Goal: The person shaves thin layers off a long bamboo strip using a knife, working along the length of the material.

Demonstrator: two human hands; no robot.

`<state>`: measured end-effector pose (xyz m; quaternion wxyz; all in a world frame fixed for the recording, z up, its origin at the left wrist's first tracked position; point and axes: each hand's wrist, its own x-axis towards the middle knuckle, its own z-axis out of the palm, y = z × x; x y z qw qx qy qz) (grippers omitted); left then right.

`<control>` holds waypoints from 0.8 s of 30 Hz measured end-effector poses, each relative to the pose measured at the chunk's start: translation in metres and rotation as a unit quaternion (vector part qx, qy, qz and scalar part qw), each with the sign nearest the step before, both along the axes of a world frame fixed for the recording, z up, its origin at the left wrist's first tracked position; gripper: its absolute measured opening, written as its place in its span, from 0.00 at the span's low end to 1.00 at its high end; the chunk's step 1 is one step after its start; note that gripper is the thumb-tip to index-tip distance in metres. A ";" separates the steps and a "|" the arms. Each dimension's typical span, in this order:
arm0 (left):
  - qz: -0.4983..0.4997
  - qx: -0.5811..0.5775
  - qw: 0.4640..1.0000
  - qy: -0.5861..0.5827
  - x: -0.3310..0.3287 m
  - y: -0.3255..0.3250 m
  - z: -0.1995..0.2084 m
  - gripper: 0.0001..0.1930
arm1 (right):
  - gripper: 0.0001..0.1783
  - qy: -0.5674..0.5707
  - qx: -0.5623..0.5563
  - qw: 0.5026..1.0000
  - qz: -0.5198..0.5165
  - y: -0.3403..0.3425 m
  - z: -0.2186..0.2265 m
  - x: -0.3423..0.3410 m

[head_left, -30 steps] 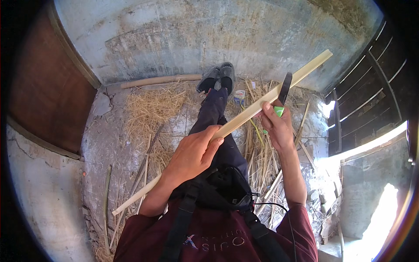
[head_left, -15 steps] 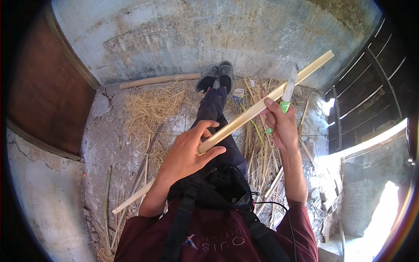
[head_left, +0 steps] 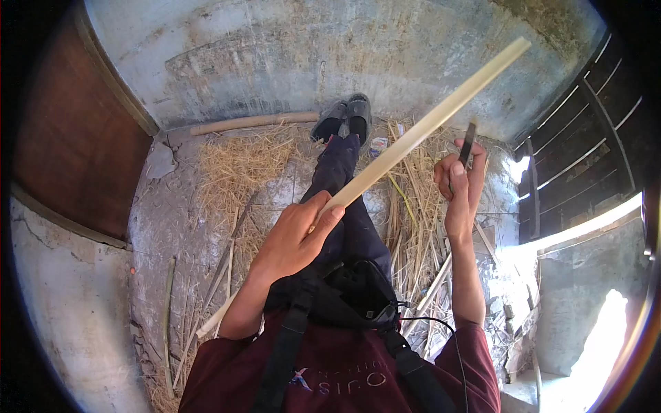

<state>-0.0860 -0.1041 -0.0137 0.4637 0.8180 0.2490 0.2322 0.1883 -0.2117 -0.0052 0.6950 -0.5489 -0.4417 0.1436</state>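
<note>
A long, pale bamboo strip [head_left: 413,139] slants up to the right across my legs. My left hand [head_left: 297,233] is closed around it, thumb lying along the strip. Its lower end passes under my left forearm and shows again beside the sleeve. Off to the right, apart from the strip, my right hand [head_left: 463,182] is closed on a knife [head_left: 468,143]. The blade points upward and looks dark and narrow from this angle. Most of the knife's handle is hidden in my fingers.
Bamboo shavings [head_left: 241,165] cover the floor left of my legs, with more strips and shavings [head_left: 420,199] at the right. A bamboo pole [head_left: 255,122] lies along the wall [head_left: 275,62]. My feet in dark shoes [head_left: 358,117] rest near it. A slatted wooden panel [head_left: 585,151] stands at right.
My right hand has let go of the strip and moved up, turning the knife. My left hand has closed on the strip, whose far end has risen.
</note>
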 end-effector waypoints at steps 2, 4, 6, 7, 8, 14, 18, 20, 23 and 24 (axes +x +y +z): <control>0.006 -0.012 1.000 -0.020 0.003 -0.001 -0.001 0.24 | 0.22 -0.074 0.049 0.996 0.021 0.000 -0.004 -0.004; 0.001 -0.037 0.999 -0.019 0.004 0.001 -0.004 0.24 | 0.19 -0.114 0.043 0.992 0.028 -0.003 -0.009 -0.014; -0.014 -0.075 0.997 0.001 0.004 0.005 -0.009 0.24 | 0.19 -0.230 -0.003 0.973 0.011 -0.005 -0.013 -0.019; -0.024 -0.055 0.998 -0.004 0.004 0.004 -0.007 0.23 | 0.19 -0.255 -0.005 0.967 0.017 -0.006 -0.016 -0.022; -0.034 -0.034 0.999 -0.008 0.006 0.000 -0.002 0.23 | 0.18 -0.280 0.017 0.959 0.036 -0.003 -0.018 -0.024; -0.045 -0.087 0.994 -0.049 0.008 -0.003 0.002 0.21 | 0.17 -0.354 0.067 0.929 0.083 0.008 -0.016 -0.042; -0.055 -0.096 0.994 -0.020 0.006 -0.001 0.001 0.23 | 0.17 -0.387 0.080 0.915 0.087 0.008 -0.018 -0.048; -0.061 -0.051 0.995 -0.053 0.006 0.001 -0.006 0.23 | 0.16 -0.402 0.095 0.907 0.086 0.009 -0.017 -0.050; -0.059 -0.016 0.996 -0.071 0.005 -0.001 0.001 0.23 | 0.15 -0.415 0.089 0.901 0.086 0.008 -0.017 -0.050; -0.056 -0.009 0.996 -0.072 0.005 -0.002 0.005 0.24 | 0.15 -0.413 0.088 0.903 0.087 0.008 -0.017 -0.050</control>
